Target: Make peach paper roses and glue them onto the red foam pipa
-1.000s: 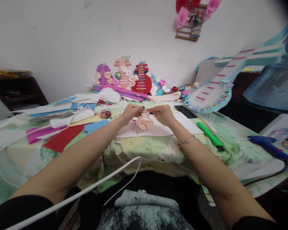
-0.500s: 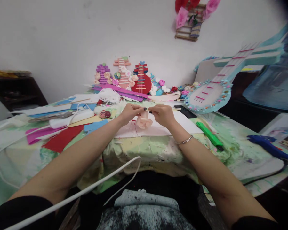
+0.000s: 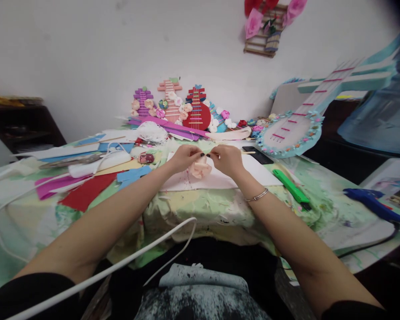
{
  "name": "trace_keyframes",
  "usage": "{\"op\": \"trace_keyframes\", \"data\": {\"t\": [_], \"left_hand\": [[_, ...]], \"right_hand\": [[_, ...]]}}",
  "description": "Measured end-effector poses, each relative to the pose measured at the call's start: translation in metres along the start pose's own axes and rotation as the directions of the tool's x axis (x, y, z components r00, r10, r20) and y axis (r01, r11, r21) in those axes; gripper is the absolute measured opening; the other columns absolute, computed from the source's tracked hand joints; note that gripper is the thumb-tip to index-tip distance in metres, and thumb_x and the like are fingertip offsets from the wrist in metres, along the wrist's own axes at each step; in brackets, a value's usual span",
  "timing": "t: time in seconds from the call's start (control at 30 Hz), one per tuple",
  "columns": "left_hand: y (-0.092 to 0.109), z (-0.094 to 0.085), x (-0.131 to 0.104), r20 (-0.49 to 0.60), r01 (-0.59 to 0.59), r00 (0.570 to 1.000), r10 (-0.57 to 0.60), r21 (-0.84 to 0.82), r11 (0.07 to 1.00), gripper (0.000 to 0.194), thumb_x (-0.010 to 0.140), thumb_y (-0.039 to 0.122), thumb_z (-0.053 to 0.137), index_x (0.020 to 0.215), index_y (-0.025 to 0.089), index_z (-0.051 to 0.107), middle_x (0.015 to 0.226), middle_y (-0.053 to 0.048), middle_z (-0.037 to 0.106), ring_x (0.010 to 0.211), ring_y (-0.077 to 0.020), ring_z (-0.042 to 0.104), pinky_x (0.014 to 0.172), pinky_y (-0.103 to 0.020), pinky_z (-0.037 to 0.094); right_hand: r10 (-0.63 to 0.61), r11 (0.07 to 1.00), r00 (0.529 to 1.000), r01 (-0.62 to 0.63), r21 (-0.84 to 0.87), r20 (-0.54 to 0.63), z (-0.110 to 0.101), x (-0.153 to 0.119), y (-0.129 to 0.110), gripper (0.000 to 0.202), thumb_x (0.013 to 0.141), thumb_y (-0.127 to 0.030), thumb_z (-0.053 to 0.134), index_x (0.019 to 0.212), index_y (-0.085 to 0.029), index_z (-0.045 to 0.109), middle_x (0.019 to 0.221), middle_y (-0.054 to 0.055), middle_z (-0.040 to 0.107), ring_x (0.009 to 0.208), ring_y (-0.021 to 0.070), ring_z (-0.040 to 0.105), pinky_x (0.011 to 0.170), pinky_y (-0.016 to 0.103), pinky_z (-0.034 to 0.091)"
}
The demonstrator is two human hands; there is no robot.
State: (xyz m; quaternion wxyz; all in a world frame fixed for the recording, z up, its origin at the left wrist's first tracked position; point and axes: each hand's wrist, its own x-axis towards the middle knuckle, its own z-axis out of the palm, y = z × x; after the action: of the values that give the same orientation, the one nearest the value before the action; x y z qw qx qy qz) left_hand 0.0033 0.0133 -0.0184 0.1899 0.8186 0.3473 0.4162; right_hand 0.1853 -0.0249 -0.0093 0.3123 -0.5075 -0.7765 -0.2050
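Note:
Over the white sheet [image 3: 263,174], my two hands meet with fingertips close together. My left hand [image 3: 187,157] is closed in a pinch at the top of a pale pink paper flower [image 3: 200,169], whose petals hang below the fingers. Closed too, my right hand [image 3: 227,158] pinches a thin pale wooden stick [image 3: 248,152] that pokes out to its right. The stick's other end is hidden by the fingers. Whether the right fingertips also touch the flower, I cannot tell.
A green utility knife [image 3: 291,186] and a blue glue gun [image 3: 373,202] lie on the right. Coloured sheets, a red one [image 3: 90,191] among them, lie on the left. Small decorated lutes [image 3: 196,109] line the wall. A white cable [image 3: 120,266] crosses in front of me.
The pink flower has risen slightly and turned a little between my fingers. My right fingertips have shifted slightly, and less of the stick shows between the hands.

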Motion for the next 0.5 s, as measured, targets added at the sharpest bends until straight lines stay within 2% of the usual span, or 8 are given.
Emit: {"op": "trace_keyframes", "data": {"t": [0.23,0.5], "left_hand": [[0.0044,-0.0007,-0.0007,-0.002,0.02,1.0,-0.02,-0.059,0.998,0.028,0.072,0.04,0.056,0.071,0.014,0.066,0.06,-0.002,0.058,0.055,-0.0121,0.046,0.051,-0.022,0.033],[0.0054,-0.0009,-0.0013,-0.048,-0.004,0.999,0.003,-0.021,1.0,0.02,0.07,0.033,0.062,0.072,0.014,0.066,0.066,-0.003,0.064,0.061,-0.0129,0.053,0.06,-0.023,0.04]], "right_hand": [[-0.02,0.999,0.996,0.023,0.026,-0.092,0.0002,-0.0019,-0.0017,0.019,0.082,-0.021,0.053,0.076,-0.018,0.071,0.079,0.006,0.069,0.074,0.0179,0.059,0.059,0.028,0.03],[-0.028,0.998,0.997,0.031,0.046,-0.072,-0.0014,-0.0015,-0.0014,0.015,0.079,-0.021,0.055,0.075,-0.018,0.069,0.076,0.004,0.068,0.071,0.0166,0.058,0.059,0.028,0.03]]}}
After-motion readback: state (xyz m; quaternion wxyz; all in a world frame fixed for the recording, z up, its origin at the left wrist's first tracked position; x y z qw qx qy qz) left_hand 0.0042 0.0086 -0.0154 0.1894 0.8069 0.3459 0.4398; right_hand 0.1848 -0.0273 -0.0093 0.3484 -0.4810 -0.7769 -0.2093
